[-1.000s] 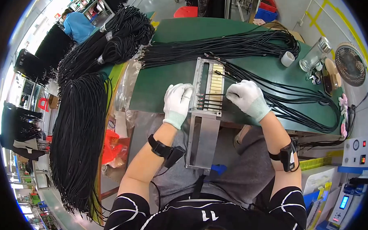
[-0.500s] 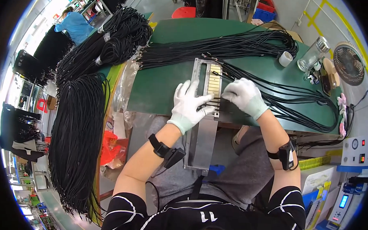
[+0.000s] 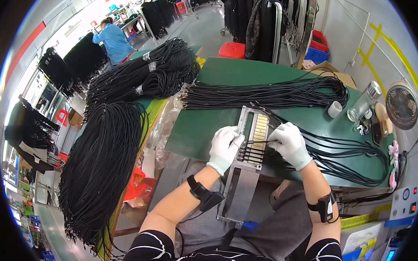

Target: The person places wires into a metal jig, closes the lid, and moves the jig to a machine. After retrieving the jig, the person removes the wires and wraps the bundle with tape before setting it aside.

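Cable (image 3: 257, 142) crossed the jig (image 3: 260, 128) on the worktop (image 3: 195, 134), the left hand (image 3: 226, 148) pinched nearly closed on one end, the right hand (image 3: 289, 145) curled closed around it farther along, apparently to hold it straight.

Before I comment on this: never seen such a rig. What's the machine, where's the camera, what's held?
There is no machine arm: a person works with their own white-gloved left hand and white-gloved right hand. The view comes from a wide fisheye camera on their head, looking down, so straight edges bend near the rim. At the table's near edge sits a silver metal fixture with a row of cream blocks. The green tabletop also carries long black cable bundles and a hollow white roll. Both hands seem to pinch one thin black cable across the fixture.
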{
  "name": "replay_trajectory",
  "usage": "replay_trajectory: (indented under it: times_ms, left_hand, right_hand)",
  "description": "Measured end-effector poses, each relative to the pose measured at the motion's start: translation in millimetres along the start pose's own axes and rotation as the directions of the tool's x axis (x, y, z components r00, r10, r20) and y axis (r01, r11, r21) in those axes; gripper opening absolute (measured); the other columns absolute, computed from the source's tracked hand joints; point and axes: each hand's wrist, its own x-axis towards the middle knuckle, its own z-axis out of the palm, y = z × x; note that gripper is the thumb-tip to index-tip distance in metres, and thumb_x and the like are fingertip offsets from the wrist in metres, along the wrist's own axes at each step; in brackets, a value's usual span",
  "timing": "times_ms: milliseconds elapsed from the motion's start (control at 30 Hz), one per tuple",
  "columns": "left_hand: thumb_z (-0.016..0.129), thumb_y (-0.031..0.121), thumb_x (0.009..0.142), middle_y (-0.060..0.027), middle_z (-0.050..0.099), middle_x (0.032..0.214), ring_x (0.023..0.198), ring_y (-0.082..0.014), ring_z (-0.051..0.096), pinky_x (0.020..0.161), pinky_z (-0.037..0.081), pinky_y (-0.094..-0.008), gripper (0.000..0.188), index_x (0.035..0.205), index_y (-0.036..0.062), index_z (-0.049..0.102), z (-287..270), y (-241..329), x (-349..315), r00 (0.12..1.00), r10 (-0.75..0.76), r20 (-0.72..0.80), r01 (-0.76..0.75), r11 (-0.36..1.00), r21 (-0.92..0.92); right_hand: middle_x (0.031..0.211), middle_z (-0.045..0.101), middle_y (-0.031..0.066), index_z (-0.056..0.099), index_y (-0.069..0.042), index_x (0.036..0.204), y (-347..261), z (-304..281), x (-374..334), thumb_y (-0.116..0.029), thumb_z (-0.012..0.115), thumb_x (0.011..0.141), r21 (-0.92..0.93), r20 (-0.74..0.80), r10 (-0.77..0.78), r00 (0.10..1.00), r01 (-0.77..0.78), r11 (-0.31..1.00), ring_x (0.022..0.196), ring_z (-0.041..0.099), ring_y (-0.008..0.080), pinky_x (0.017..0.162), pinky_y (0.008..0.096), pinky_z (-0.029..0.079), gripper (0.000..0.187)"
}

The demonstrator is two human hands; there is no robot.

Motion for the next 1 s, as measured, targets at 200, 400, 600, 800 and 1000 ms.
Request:
replay_trajectory:
  times_ms: [200,400,600,800,1000]
  left_hand:
    - [0.072,0.017,0.084,-0.0153,0.069,0.111,0.112,-0.0329,0.06,0.096,0.046,-0.0424,0.015,0.083,0.0032,0.066,-5,11,6,0.988,0.151,0.04,-0.148,0.987,-0.066]
    - [0.075,0.014,0.08,-0.0141,0.07,0.106,0.109,-0.0323,0.06,0.093,0.047,-0.0415,0.015,0.079,0.0036,0.064,-8,11,2,0.977,0.21,0.022,-0.207,0.973,-0.098]
    - [0.078,0.013,0.077,-0.0139,0.071,0.101,0.099,-0.0315,0.064,0.089,0.049,-0.0429,0.019,0.076,0.0039,0.062,-18,14,6,0.974,0.217,-0.062,-0.204,0.964,0.171]
    - [0.071,0.022,0.085,-0.0108,0.072,0.1,0.097,-0.0319,0.065,0.093,0.048,-0.0463,0.015,0.081,0.0078,0.068,-1,-5,5,0.989,-0.031,-0.146,0.039,0.998,0.056]
    - [0.062,0.016,0.094,-0.0098,0.071,0.103,0.097,-0.0248,0.064,0.089,0.05,-0.0336,0.016,0.101,0.0053,0.072,-3,-15,3,0.996,-0.07,0.053,0.066,0.996,0.061]
  right_hand:
    - [0.082,0.064,0.0052,0.069,-0.014,0.08,-32,14,9,-0.021,0.079,0.071,0.127,-0.046,-0.058,0.997,0.064,0.99,0.085,0.059,0.0296,0.078,0.0408,0.047,0.015]
    - [0.078,0.065,0.0075,0.07,-0.014,0.082,-34,18,4,-0.024,0.078,0.073,0.255,-0.002,-0.051,0.999,0.05,0.966,0.082,0.061,0.0302,0.076,0.0413,0.047,0.016]
    - [0.075,0.067,0.0071,0.07,-0.013,0.082,-12,3,-5,-0.022,0.076,0.075,0.157,0.107,0.021,0.994,-0.038,0.987,0.08,0.062,0.03,0.075,0.0412,0.048,0.013]
    - [0.075,0.066,0.0064,0.07,-0.01,0.08,0,4,-3,-0.016,0.073,0.077,0.086,0.025,0.049,0.998,-0.051,0.995,0.077,0.06,0.0293,0.073,0.0402,0.048,0.008]
    - [0.075,0.066,0.0065,0.071,-0.01,0.081,0,8,-6,-0.017,0.072,0.079,-0.021,0.078,0.054,0.995,-0.052,0.998,0.077,0.06,0.0286,0.073,0.0402,0.048,0.008]
